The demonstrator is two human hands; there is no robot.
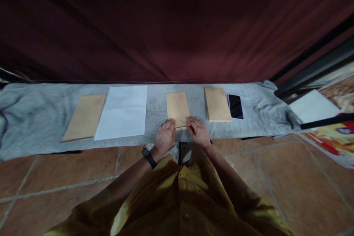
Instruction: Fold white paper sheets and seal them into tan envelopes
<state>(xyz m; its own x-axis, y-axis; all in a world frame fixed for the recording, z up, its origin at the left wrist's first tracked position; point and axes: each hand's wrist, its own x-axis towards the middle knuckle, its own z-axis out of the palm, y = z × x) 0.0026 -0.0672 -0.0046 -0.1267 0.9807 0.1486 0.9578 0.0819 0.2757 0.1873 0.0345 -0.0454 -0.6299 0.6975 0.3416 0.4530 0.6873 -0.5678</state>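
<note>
A brown paper envelope [177, 107] with small red print at its upper right lies upright in front of me on the grey cloth. Its lower edge shows a dark gap above a narrow strip, which looks like the flap. At the lower left corner, the fingers of my left hand [165, 135] grip the envelope. My right hand [198, 132] has its thumb and fingers closed on the lower right corner. The fingertips are partly hidden.
White paper sheets [123, 112] and another brown envelope [85, 116] lie to the left. On the right are a stack of brown envelopes [217, 104] and a phone [236, 107]. A dark red curtain [177, 37] hangs behind the cloth-covered surface [257, 118].
</note>
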